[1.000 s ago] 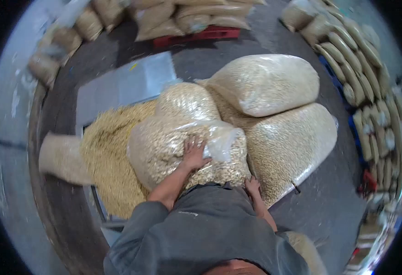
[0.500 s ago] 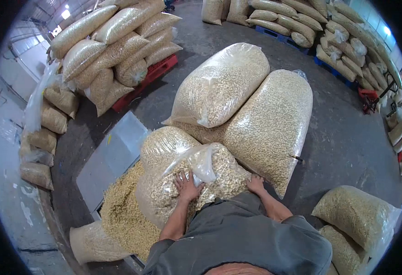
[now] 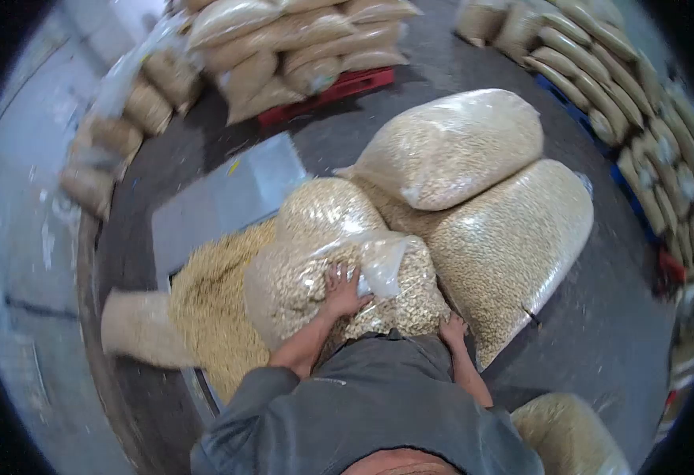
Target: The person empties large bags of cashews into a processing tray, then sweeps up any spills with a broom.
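Leaning over it, I see the left hand (image 3: pixel 343 289) flat on the clear sack of nuts (image 3: pixel 299 269), fingers spread wide. The right hand (image 3: pixel 452 326) touches its right edge; I cannot tell its grip. The sack lies lengthwise ahead of the 2 hands, beside loose nuts (image 3: pixel 212 309).

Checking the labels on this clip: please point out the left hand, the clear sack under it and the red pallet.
left hand (image 3: pixel 344 291), head view, back of the hand.
clear sack (image 3: pixel 287 289), head view, bulging side left of the hand.
red pallet (image 3: pixel 351 83), head view, its front edge.
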The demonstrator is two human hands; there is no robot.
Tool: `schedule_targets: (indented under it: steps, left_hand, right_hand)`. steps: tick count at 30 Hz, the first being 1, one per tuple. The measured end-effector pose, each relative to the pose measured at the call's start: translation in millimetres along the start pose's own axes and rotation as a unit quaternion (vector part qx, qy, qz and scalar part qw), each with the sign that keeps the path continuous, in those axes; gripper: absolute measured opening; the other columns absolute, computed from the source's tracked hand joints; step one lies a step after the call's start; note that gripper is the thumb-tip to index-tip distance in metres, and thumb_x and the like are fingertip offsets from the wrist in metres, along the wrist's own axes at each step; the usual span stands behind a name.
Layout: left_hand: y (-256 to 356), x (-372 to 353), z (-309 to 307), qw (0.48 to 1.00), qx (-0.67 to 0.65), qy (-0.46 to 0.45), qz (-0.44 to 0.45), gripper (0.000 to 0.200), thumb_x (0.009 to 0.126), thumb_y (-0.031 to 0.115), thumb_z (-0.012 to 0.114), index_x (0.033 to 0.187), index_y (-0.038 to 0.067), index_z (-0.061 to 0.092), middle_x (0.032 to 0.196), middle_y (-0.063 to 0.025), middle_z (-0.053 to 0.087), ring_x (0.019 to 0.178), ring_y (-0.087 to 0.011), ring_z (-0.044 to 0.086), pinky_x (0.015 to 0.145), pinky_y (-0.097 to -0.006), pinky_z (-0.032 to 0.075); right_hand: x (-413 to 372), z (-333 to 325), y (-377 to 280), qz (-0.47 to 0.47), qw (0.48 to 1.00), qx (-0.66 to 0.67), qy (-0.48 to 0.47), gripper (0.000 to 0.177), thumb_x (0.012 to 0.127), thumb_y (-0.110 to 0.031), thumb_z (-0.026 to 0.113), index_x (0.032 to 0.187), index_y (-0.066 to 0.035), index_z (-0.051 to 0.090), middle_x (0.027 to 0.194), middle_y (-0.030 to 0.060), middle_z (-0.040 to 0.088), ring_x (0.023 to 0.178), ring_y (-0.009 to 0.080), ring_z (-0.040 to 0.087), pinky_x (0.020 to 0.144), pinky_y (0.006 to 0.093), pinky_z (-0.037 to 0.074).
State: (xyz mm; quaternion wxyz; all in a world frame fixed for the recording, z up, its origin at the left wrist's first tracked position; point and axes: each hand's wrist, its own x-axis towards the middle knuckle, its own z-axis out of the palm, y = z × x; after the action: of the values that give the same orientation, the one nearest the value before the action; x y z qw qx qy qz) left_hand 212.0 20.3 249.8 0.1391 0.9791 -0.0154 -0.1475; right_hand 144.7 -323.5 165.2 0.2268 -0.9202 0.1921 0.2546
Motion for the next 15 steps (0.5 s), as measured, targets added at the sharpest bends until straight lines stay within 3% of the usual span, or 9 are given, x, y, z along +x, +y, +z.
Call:
schedule_targets:
  steps: [4, 7, 9, 15]
  left_hand:
    - [-4.4, 1.6, 1.1, 0.999, -0.027, -0.017, -0.003, 0.094, 0.077, 0.060, 0.060, 0.149, 0.014, 0.021, 0.152, -0.0237, 0.015, 0.141, -0.0438, 0.001, 0.113, -0.0562, -0.002]
    - [-8.5, 1.2, 1.5, 1.000, -0.028, -0.007, 0.004, 0.094, 0.077, 0.060, 0.060, 0.149, 0.015, 0.021, 0.152, -0.0229, 0.014, 0.141, -0.0437, 0.000, 0.113, -0.0566, -0.002]
    - [-7.5, 1.4, -6.9, 0.998, -0.024, -0.064, 0.014, 0.098, 0.077, 0.064, 0.058, 0.149, 0.012, 0.017, 0.153, -0.0241, 0.004, 0.141, -0.0449, -0.007, 0.111, -0.0575, -0.006]
    - [-11.9, 1.6, 0.6, 0.999, -0.034, -0.038, 0.016, 0.096, 0.077, 0.064, 0.058, 0.149, 0.014, 0.019, 0.153, -0.0239, 0.008, 0.141, -0.0450, -0.004, 0.112, -0.0571, -0.006]
  right_hand:
    - [8.5, 9.5, 9.6, -0.004, 1.000, -0.010, 0.017, 0.067, 0.090, -0.050, 0.045, 0.136, -0.002, 0.041, 0.135, 0.0285, 0.042, 0.128, 0.0427, 0.035, 0.109, 0.0507, 0.019]
    - [14.8, 9.2, 12.7, -0.013, 1.000, -0.028, 0.003, 0.068, 0.090, -0.051, 0.042, 0.136, -0.002, 0.041, 0.136, 0.0285, 0.042, 0.128, 0.0426, 0.035, 0.109, 0.0502, 0.018]
    - [18.3, 9.4, 14.5, -0.012, 0.999, -0.043, -0.006, 0.068, 0.090, -0.052, 0.041, 0.136, -0.002, 0.041, 0.136, 0.0286, 0.041, 0.129, 0.0427, 0.035, 0.109, 0.0502, 0.018]
    - [21.4, 4.7, 10.1, -0.003, 0.999, -0.046, -0.023, 0.069, 0.090, -0.048, 0.044, 0.137, 0.002, 0.039, 0.135, 0.0313, 0.041, 0.129, 0.0457, 0.033, 0.109, 0.0507, 0.019]
